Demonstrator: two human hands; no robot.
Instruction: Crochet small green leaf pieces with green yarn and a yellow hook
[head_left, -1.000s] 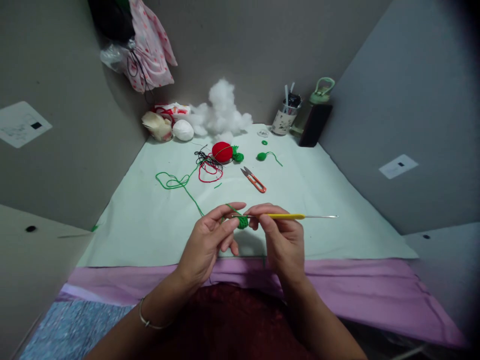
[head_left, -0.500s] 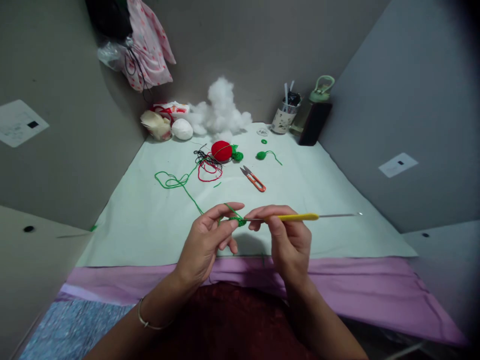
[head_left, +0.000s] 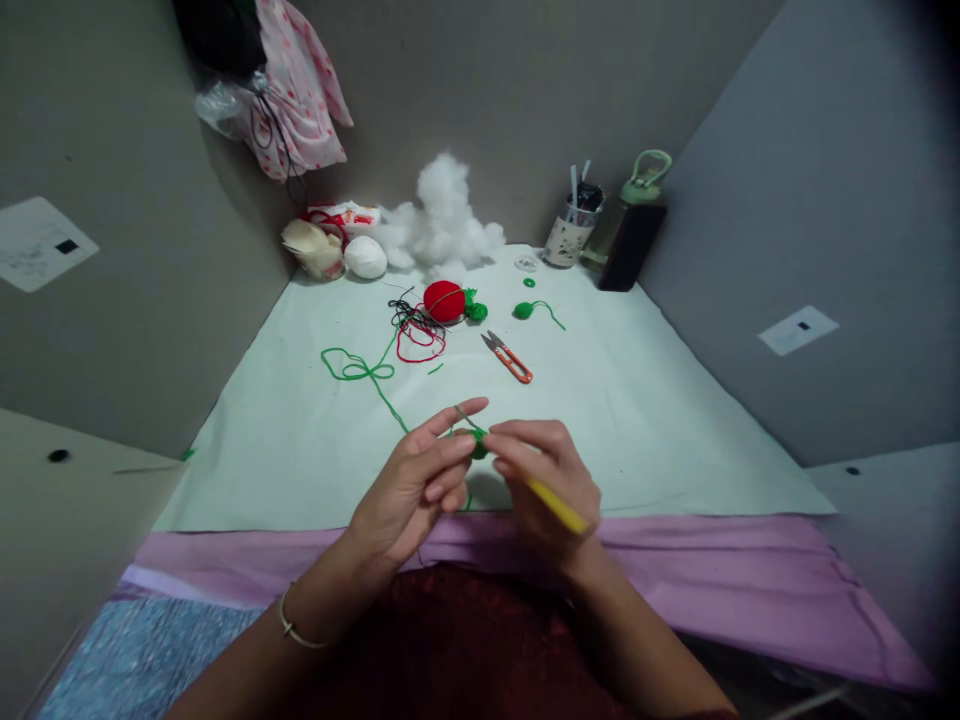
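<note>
The yellow-handled hook (head_left: 556, 504) slants, near end rightward.

Craft cubicle (yarn (head_left: 368, 372), partitions (head_left: 787, 200))

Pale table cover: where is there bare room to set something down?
Free patches: right of the right hand and orange snips, out to the right wall; and left of the left hand, between the green yarn and the left wall. Crowded: the back edge, with white stuffing and a bottle, and around the red ball and black yarn.
</note>
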